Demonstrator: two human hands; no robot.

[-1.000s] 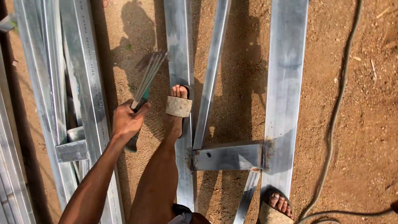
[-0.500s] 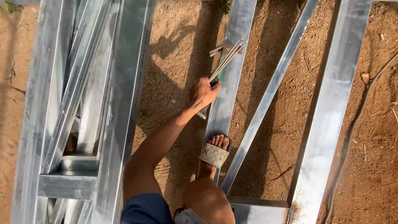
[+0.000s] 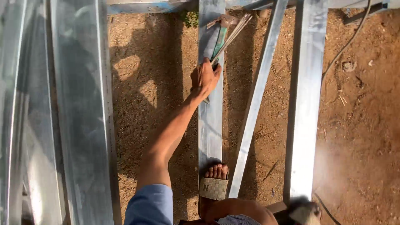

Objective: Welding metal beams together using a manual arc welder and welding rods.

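One hand: only the left hand (image 3: 207, 78) is showing, stretched forward on a bare arm from a blue sleeve (image 3: 151, 205); the right hand is lying outside the view.
Change: half a second ago the hand was hanging above the middle rail with the rods crossing the bare dirt beside it; now it is reaching further up the rail, the foot is sitting lower in the view, and the top crossbar (image 3: 166, 6) is coming into sight.
Fingers: they are closing around the lower end of a bundle of thin welding rods (image 3: 233, 31) and, as far as I can tell, a green-handled tool (image 3: 219, 41) alongside it.
Rods: their long axis is running diagonally, from the hand up and to the right; the free tips are pointing away from the person, towards the top crossbar.
Tool: its green handle is lying nearly along the rail, its rusty head (image 3: 223, 21) is pointing away and resting just below the crossbar.
Rail: the middle steel rail (image 3: 210, 121) is running straight away from the person; a sandalled foot (image 3: 215, 183) is standing on its near end.
Surroundings: a slanting steel strip (image 3: 254, 112) and a wide rail (image 3: 306, 104) are lying to the right on the dirt floor (image 3: 146, 83); a cable (image 3: 352, 37) is trailing at the top right.
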